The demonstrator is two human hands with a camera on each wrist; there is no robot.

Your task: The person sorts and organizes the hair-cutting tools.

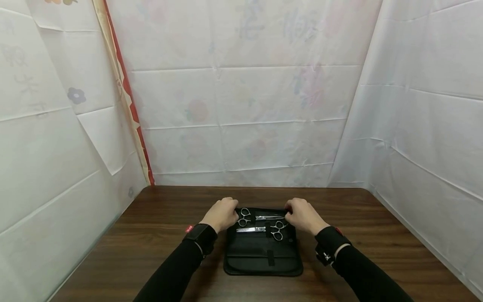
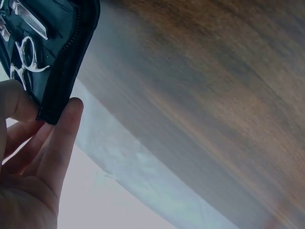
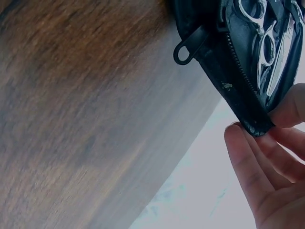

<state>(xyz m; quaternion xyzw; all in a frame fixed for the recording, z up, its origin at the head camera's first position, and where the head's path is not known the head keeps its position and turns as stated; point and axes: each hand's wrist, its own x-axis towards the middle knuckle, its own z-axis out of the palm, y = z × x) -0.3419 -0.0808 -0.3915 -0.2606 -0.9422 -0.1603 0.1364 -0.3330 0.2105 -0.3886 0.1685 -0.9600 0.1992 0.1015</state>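
Note:
A black zippered scissor case (image 1: pixel 249 262) lies opened out on the table, its far edge between both hands. My left hand (image 1: pixel 222 214) pinches the far left corner with thumb and fingers, as the left wrist view shows at the zipper edge (image 2: pixel 59 71). At the far right corner, my right hand (image 1: pixel 305 214) grips the case the same way, near a zipper with a black loop tab (image 3: pixel 185 53). Inside, thinning scissors (image 1: pixel 250 229) with a toothed blade point left. A second pair of scissors (image 1: pixel 268 217) points right above them. Black straps hold both pairs.
The brown wood-grain table (image 1: pixel 151 247) carries the case near its middle. White printed sheets hang as walls on the left, at the back (image 1: pixel 241 151) and on the right. A red and cream strip (image 1: pixel 130 98) runs down the back left corner.

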